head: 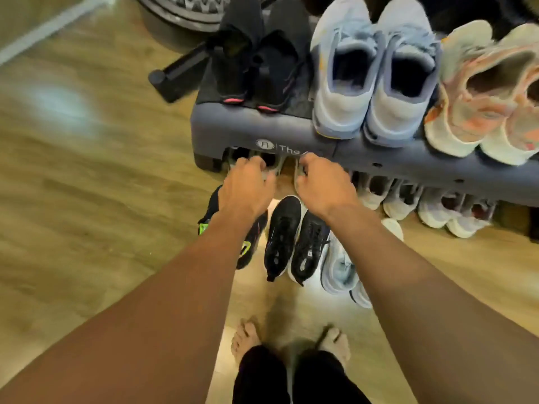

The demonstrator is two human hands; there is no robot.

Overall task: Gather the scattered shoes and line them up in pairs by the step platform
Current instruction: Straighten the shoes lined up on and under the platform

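Note:
A grey step platform carries three pairs: black shoes, light blue shoes and pink-and-cream shoes. Under its front edge sits a grey-green pair, mostly hidden. My left hand grips the heel of one of these shoes and my right hand grips the heel of the other. White shoes line up under the platform to the right. On the floor nearer me lie a black-and-white pair, a black shoe with neon green and a pale blue shoe.
Wooden floor stretches to the left. A dark wheel-like object and a black bar lie behind the platform's left end. My bare feet stand close below the floor shoes.

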